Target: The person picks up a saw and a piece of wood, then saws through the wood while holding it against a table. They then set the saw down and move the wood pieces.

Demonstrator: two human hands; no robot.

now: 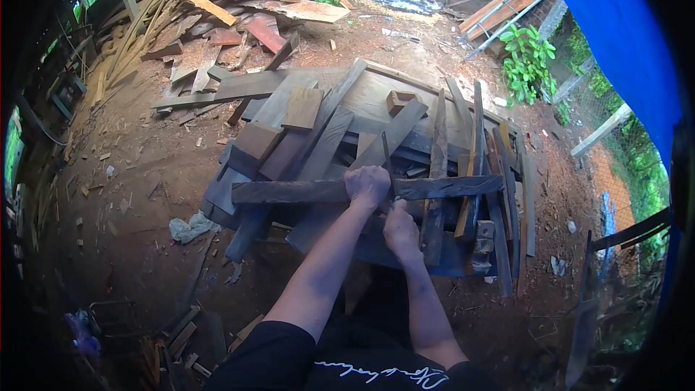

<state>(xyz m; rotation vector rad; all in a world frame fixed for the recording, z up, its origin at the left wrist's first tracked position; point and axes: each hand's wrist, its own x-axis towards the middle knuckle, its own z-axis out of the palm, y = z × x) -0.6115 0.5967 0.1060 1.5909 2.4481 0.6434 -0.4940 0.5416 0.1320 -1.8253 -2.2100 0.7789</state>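
A long dark plank (449, 187) lies crosswise over a pile of boards. My left hand (367, 187) is closed over the middle of this plank, its fingers wrapped on the top edge. Just to its right, my right hand (400, 229) is closed around the near end of a thin dark blade-like tool (387, 156). The tool points away from me and crosses the plank beside my left hand. Its handle is hidden in my fingers, and whether it has teeth is too small to tell.
Around the plank are loose boards (302, 108) and a small wooden box frame (402, 102). Scrap wood (268, 32) is heaped at the back left. A white crumpled bag (192, 227) lies on the ground at left. A blue tarp (615, 22) hangs at upper right.
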